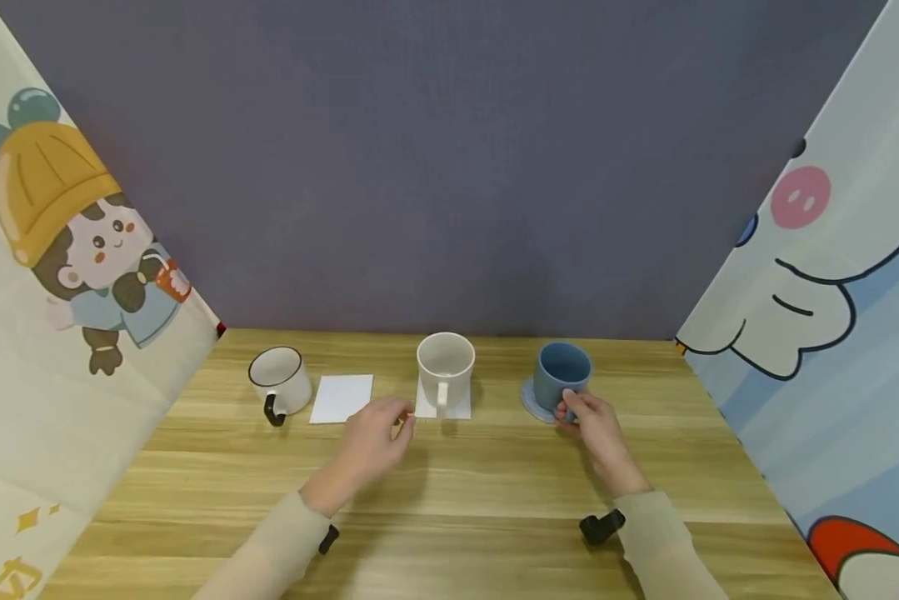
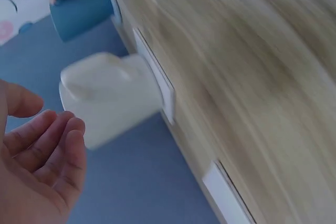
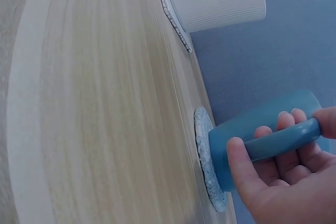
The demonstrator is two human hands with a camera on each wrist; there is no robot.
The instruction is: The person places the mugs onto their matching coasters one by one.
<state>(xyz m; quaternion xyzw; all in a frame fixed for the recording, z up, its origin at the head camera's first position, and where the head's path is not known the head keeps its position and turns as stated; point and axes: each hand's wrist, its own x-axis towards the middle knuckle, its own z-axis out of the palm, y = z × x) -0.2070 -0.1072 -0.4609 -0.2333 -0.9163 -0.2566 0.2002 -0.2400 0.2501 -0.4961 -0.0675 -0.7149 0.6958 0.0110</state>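
A blue mug (image 1: 548, 385) stands upright on a round light-blue coaster (image 1: 531, 402) at the right. My right hand (image 1: 599, 429) grips its handle (image 3: 283, 141), fingers and thumb around it in the right wrist view. In the middle, a cream-white mug (image 1: 436, 375) rests on a square white coaster (image 1: 461, 410), its handle toward me. Just left of that handle hovers my left hand (image 1: 374, 437); its fingers are loosely bent and hold nothing in the left wrist view. Under the left fingers' far side lies a plain white square coaster (image 1: 340, 396) with no mug on it.
Farther left, a white mug (image 1: 287, 387) with a black rim and black handle sits directly on the wooden table (image 1: 464, 508). A dark grey-blue panel (image 1: 449, 167) rises behind the table. Cartoon-printed curtains (image 1: 59, 400) flank both sides.
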